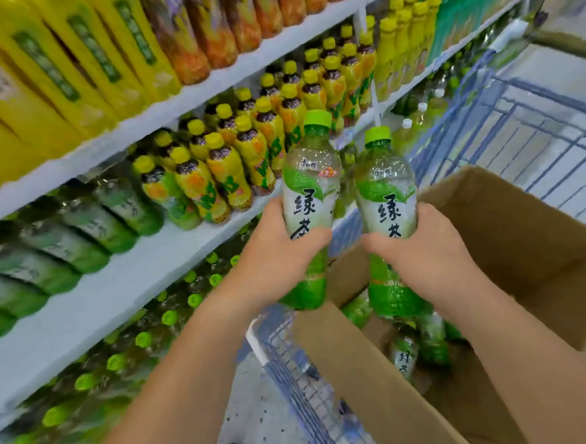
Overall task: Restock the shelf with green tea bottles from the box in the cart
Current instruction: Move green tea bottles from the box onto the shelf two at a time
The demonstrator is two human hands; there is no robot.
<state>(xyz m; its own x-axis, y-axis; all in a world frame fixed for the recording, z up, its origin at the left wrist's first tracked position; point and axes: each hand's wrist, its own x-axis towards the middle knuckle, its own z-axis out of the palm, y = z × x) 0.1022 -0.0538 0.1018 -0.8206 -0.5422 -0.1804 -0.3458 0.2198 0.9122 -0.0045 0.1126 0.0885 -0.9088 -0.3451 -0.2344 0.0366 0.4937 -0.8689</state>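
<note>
Above the box, each hand, left and right, is gripping one upright green tea bottle, seemingly ready for shelving.

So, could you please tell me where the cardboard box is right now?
In the head view the cardboard box sits open at lower right, inside the blue wire cart beside the shelf, below the right hand gripping a green tea bottle.

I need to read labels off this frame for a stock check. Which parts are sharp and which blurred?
Head view: the left bottle in the left hand and right bottle in the right hand are sharp, labels legible; the green bottles at far left on the shelf are smeared; light is even, without hard shadows.
</note>
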